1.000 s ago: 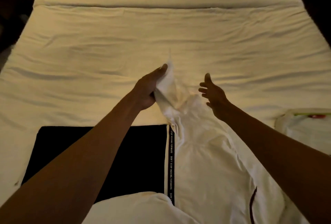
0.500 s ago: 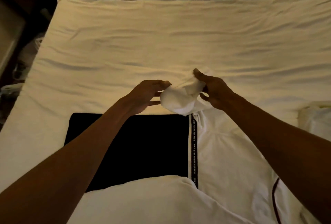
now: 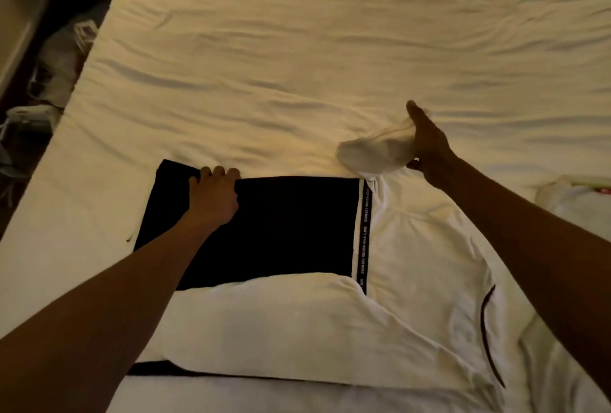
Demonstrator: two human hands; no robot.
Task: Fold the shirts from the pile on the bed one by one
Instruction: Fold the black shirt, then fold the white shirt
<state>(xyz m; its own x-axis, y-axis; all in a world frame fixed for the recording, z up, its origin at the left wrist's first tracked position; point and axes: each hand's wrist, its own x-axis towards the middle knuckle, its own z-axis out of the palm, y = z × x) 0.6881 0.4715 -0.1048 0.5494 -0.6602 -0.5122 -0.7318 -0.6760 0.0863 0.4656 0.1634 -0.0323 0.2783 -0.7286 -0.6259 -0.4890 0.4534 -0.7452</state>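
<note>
I look down through the head camera at a bed covered in a creased cream sheet under dim yellow light. A shirt lies spread across the near part of the bed, half black and half white, with a narrow lettered stripe running down where the two colours meet. The left hand rests on the black half with its fingers curled over the far edge, gripping the cloth there. The right hand is raised just above the sheet, thumb up, clasping a rolled white bunch of the shirt's fabric that stays joined to the white half below. Another pale garment sits at the right edge of the bed. Left of the bed I see blurred clutter on the floor, too dark to name.
</note>
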